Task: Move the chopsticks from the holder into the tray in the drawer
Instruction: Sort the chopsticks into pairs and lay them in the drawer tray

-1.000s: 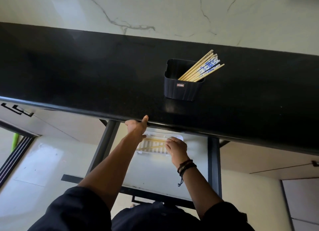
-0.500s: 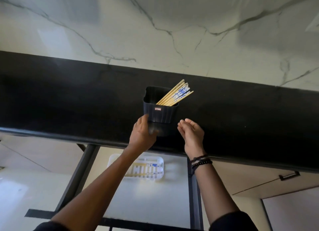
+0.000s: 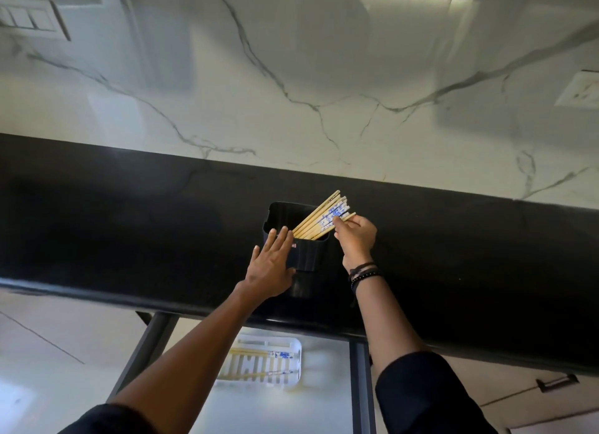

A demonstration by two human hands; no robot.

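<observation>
- Countertop (image 3: 129, 222): black; carries the holder (image 3: 308, 255) near its front edge.
- Drawer (image 3: 291, 411): open below; white tray (image 3: 293, 349) inside, a few sticks already laid in it.
- Left hand (image 3: 270, 268): fingers straight, flat against the holder's front.
- Right hand (image 3: 356, 239): pinches the upper ends of the chopsticks (image 3: 319, 218), which lean right in the holder.
- Step, as judged: pick-up. Next: a clean lift out, then down to the tray.

I'm in a kitchen here: black counter (image 3: 129, 226), veined marble wall (image 3: 291, 76) behind it, drawer (image 3: 285, 411) pulled open under its front edge.
</observation>
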